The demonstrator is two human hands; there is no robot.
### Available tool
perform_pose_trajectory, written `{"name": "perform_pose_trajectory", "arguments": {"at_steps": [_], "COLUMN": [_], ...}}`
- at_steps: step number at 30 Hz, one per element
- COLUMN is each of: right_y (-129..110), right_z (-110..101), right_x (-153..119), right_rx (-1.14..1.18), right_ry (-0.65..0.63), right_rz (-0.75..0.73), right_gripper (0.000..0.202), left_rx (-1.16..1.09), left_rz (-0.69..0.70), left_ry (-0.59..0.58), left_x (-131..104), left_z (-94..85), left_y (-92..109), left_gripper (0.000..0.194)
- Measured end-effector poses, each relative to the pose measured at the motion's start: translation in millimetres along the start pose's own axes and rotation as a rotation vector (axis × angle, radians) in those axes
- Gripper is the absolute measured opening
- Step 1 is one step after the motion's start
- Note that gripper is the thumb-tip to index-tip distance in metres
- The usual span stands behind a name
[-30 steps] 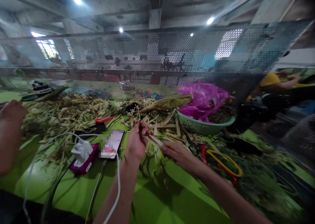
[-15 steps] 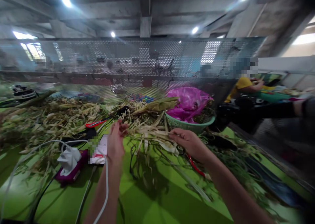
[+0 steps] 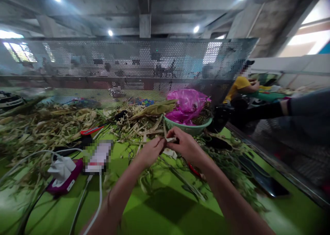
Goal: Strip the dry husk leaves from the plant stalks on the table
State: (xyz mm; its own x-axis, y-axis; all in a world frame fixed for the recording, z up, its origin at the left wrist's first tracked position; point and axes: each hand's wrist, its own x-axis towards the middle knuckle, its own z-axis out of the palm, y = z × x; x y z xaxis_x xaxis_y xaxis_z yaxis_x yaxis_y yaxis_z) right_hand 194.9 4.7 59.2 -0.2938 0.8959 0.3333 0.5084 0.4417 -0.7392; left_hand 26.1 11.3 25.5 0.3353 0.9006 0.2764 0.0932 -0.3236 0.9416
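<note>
My left hand and my right hand meet over the green table, fingers closed. Between their fingertips is a pale dried husk strip, pinched by the right hand and touched at its left end by the left. Under and behind my hands lie more dry strips and stalks. A red-handled tool lies partly hidden by my right forearm. Just behind my hands stands a light green basket with a pink plastic bag in it.
Dried husks heap along the back left, with a red cutter. At left are a phone, a purple power strip with a white plug and cables. A dark glossy object lies right. A person in yellow sits beyond the mesh panel.
My left hand has moved right to meet my right hand, which has come slightly left. The loose strips stretched between them are now a small pinched piece. The view has turned slightly right.
</note>
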Motion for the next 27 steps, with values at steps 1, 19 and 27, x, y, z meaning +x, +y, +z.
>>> {"name": "perform_pose_trajectory", "arguments": {"at_steps": [1, 19, 27], "right_y": [1.3, 14.9, 13.6], "right_z": [-0.7, 22.0, 28.9], "right_x": [1.6, 9.0, 8.8], "right_rx": [0.109, 0.528, 0.628], "right_ry": [0.023, 0.044, 0.113], "right_rz": [0.033, 0.204, 0.216], "right_gripper": [0.021, 0.03, 0.029], "left_rx": [-0.008, -0.294, -0.362], "left_rz": [-0.01, -0.221, -0.292], "left_ry": [0.002, -0.014, 0.002], "left_x": [0.3, -6.8, -5.9], "left_z": [-2.0, -7.9, -9.9], "left_y": [-2.5, -20.5, -19.0], "left_gripper": [0.031, 0.031, 0.033]}}
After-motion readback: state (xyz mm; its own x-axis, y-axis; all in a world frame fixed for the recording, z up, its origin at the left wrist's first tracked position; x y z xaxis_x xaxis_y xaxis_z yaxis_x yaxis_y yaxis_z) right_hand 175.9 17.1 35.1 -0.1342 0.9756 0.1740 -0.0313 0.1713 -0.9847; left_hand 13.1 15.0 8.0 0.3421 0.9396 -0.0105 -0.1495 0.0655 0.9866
